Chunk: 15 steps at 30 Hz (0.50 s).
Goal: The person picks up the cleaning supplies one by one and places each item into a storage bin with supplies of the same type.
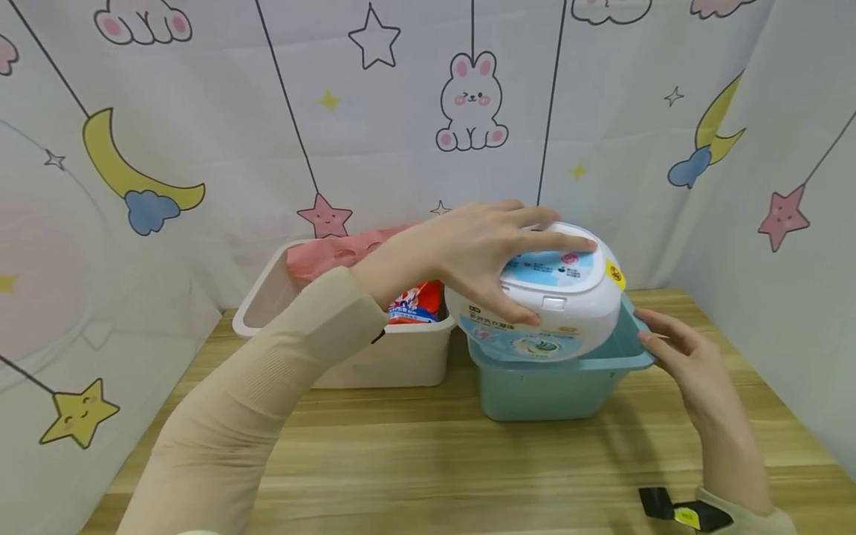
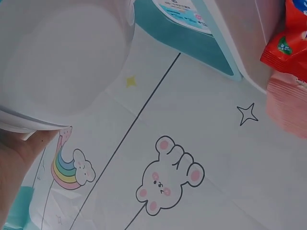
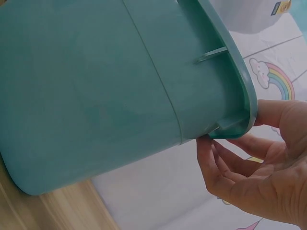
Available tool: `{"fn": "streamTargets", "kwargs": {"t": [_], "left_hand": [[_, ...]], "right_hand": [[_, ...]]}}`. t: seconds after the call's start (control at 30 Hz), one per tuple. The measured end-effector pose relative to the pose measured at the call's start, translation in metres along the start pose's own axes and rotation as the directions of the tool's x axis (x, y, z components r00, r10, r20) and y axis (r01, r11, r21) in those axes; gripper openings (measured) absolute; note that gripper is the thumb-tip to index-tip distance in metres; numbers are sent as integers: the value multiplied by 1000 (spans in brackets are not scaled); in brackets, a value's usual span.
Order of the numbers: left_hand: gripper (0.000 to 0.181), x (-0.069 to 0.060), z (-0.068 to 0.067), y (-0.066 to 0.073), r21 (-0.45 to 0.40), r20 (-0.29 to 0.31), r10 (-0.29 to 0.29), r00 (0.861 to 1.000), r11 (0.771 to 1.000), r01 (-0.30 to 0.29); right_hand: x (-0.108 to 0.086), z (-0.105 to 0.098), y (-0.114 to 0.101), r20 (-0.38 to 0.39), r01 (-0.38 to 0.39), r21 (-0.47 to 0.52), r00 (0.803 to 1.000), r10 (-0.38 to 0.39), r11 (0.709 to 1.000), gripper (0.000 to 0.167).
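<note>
My left hand [image 1: 484, 249] grips a white laundry-pod tub [image 1: 578, 319] from above, with fingers across its lid and the thumb at its front. The tub is tilted over the opening of a teal bin [image 1: 545, 394], its lower part partly hidden by the rim. In the left wrist view, the tub's plain white surface [image 2: 67, 57] fills the upper left. At the bin's right end, my right hand [image 1: 695, 371] pinches the rim between thumb and fingers; the right wrist view shows these fingers [image 3: 211, 165] under the lip. A blue-and-white labelled item [image 2: 187, 12] shows inside the teal bin.
A cream bin [image 1: 394, 360] stands left of the teal one, holding a pink package [image 1: 321, 256] and a red packet [image 1: 428, 297]. Both bins stand on a wooden table [image 1: 428, 468]. A cartoon-printed white curtain [image 1: 401, 134] hangs behind and at the sides.
</note>
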<state>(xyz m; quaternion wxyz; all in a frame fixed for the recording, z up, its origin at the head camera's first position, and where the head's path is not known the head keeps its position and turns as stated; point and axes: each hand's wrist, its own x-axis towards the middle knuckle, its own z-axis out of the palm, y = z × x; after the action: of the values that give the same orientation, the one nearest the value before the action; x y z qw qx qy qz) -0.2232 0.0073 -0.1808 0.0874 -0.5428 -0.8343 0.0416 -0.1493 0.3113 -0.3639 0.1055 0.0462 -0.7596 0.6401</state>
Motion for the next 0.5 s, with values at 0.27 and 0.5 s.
{"fn": "streamTargets", "kwargs": {"t": [0.27, 0.5], "left_hand": [[84, 12, 8, -1, 34, 11, -14, 1000, 999, 13], [85, 21, 19, -2, 63, -22, 12, 1000, 998, -11]], "right_hand": [[-1, 1, 2, 0, 1, -23, 1000, -1, 1000, 41], [0, 0, 1, 6, 6, -3, 1000, -6, 1000, 39]]}}
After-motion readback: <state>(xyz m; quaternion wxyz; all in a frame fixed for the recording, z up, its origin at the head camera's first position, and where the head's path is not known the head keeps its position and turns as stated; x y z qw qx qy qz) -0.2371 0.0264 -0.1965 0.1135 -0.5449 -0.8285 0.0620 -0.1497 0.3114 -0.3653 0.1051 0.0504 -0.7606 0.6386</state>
